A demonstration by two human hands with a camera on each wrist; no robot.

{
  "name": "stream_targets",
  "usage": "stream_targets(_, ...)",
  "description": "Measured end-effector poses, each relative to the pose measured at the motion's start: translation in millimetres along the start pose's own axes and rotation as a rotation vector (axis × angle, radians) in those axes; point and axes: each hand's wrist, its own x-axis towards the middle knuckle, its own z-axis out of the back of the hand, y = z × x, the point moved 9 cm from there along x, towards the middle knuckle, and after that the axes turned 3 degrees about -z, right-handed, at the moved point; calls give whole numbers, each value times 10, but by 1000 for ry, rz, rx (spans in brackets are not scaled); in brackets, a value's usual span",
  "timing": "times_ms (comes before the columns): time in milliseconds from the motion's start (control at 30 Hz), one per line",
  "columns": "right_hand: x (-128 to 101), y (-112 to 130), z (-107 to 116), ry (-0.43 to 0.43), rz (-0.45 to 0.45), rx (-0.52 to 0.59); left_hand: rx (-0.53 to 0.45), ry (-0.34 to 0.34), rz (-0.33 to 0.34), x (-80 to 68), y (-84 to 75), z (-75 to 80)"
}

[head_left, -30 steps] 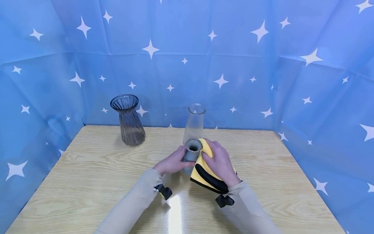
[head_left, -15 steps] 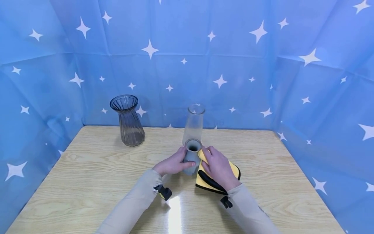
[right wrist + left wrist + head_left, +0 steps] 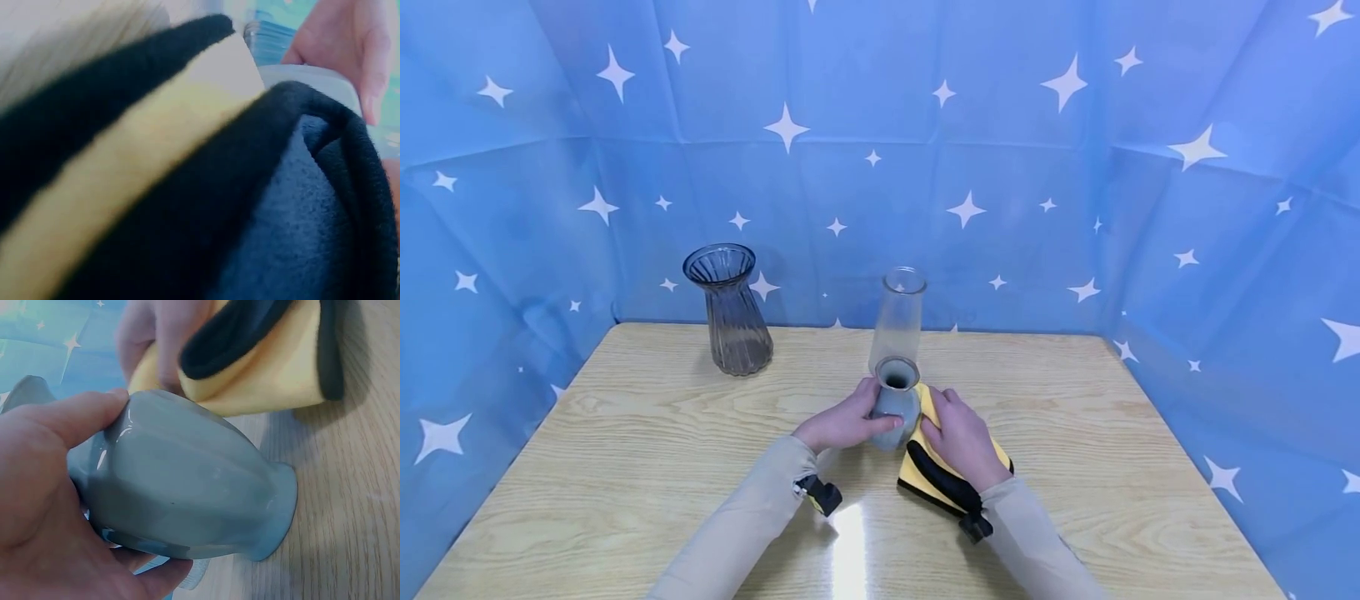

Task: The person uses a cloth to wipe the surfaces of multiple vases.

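While three vases stand on the worktop (image 3: 625, 467), one cloth wipes.
Left hand (image 3: 842, 423) grips the grey vase (image 3: 895, 402); right hand (image 3: 962, 437) presses the yellow cloth (image 3: 925, 479) against it.

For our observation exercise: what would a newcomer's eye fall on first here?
At the table's middle, the left hand grips a small grey-blue vase while the right hand presses a yellow cloth against it. Behind stand a clear glass vase and, farther left, a ribbed dark glass vase.

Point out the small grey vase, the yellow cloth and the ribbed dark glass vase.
small grey vase (image 3: 896, 406), head view, body.
yellow cloth (image 3: 917, 473), head view, yellow face.
ribbed dark glass vase (image 3: 737, 333), head view, body.
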Motion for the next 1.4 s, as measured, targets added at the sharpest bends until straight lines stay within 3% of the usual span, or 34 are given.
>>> stream_targets(133,-2,-72,-175,107,-63,49,-6,-7,-26,-13,-12,2)
stream_targets(233,-22,-106,-302,174,-74,14,-30,-24,-37,-21,-7,3)
stream_targets(433,-23,-82,-391,216,-33,-66,-34,-100,-15,-62,37,56)
stream_targets(567,12,-86,-395,241,-26,-28,12,-122,-11,-95,28,99)
stream_targets(700,51,-156,-408,281,-82,78,59,-115,-30,-98,8,110)
stream_targets(833,87,-208,-371,248,-130,160,87,-112,-49,-83,4,114)
stream_targets(1000,118,-174,-239,171,-108,188,79,-98,-58,-72,12,103)
stream_targets(1400,180,133,245,-41,53,7,83,-54,-69,-52,0,97)
